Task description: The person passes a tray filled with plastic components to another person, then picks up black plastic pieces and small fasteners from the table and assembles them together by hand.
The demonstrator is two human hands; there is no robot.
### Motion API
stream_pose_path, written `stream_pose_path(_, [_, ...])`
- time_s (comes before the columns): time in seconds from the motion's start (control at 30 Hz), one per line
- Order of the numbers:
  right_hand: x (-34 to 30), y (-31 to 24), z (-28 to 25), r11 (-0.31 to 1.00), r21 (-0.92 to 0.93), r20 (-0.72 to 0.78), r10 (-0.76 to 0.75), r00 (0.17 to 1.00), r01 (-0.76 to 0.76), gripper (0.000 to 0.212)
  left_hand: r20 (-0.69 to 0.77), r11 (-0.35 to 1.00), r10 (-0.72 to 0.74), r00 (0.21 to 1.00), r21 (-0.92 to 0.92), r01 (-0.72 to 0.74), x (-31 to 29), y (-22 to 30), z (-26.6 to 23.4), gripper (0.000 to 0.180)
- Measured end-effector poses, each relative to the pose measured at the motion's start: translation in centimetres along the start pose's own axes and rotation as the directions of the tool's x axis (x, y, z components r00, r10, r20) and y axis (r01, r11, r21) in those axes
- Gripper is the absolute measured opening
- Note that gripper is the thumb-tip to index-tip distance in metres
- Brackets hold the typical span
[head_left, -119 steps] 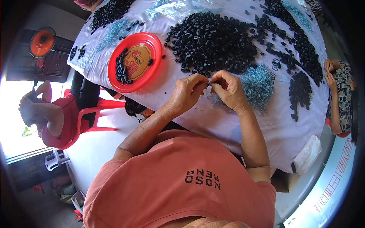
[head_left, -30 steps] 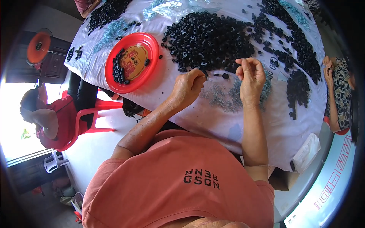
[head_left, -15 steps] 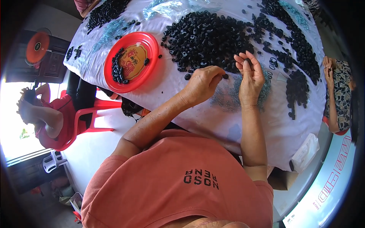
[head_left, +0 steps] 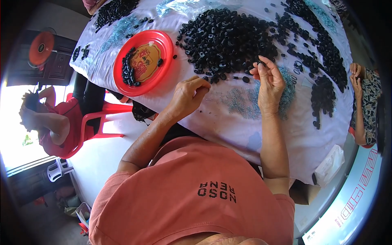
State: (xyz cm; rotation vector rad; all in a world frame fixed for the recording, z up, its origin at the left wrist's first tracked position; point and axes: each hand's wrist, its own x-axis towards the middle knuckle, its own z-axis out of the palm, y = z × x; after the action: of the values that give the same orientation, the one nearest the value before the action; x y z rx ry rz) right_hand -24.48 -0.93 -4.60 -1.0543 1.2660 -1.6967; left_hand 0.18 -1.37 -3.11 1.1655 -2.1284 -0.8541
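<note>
My right hand (head_left: 270,86) is raised over the near right edge of a big heap of small black plastic pieces (head_left: 228,38), its thumb and fingers closed round one small black piece (head_left: 261,64). To its left, my left hand (head_left: 188,97) hovers low over the cloth, fingertips pinched together beside a few stray pieces at the heap's near edge. Anything in that pinch is too small to make out. Tiny clear bluish pieces (head_left: 241,102) lie scattered between the hands and under the right wrist.
A red round plate (head_left: 166,45) left of the heap bears a row of black pieces. More black piles (head_left: 322,96) and clear bits (head_left: 122,30) spread over the white-covered table (head_left: 228,134). One person sits on a red chair (head_left: 92,118) at left; another person's hands (head_left: 356,77) are at right.
My left hand has moved left and slightly down, away from the right hand. The right hand has stayed nearly in place, fingers shifting a little around the black piece.
</note>
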Motion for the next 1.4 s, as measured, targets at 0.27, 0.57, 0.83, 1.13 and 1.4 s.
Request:
stream_pose_path(0.27, [-0.9, -0.2, 1.0, 0.998, -0.056, 0.175, -0.032, 0.984, 0.042, 0.021, 0.079, 0.999, 0.048, 0.996, -0.009, -0.047, -1.9, 0.1, 0.2, 0.008])
stream_pose_path(0.57, [-1.4, 0.4, 1.3, 0.999, -0.023, 0.223, -0.023, 0.975, 0.029, 0.018, 0.06, 0.989, 0.091, 0.994, 0.113, -0.097, -1.6, 0.4, 0.6, 0.006])
stream_pose_path(0.83, [-1.6, 0.0, 1.5, 0.999, -0.039, 0.276, -0.003, 0.961, 0.014, 0.019, -0.087, 0.995, 0.047, 0.995, 0.093, -0.038, -0.4, -0.6, -0.1, 0.007])
stream_pose_path(1.13, [-1.7, 0.2, 1.6, 0.998, -0.063, 0.319, 0.037, 0.947, -0.018, 0.016, -0.13, 0.984, -0.006, 0.992, 0.174, 0.029, 1.2, -1.8, 0.4, 0.016])
stream_pose_path(1.4, [-1.7, 0.1, 1.7, 0.999, -0.028, 0.336, 0.03, 0.941, -0.021, 0.016, -0.045, 0.986, -0.073, 0.996, 0.15, 0.079, 0.4, -1.8, -0.9, 0.013])
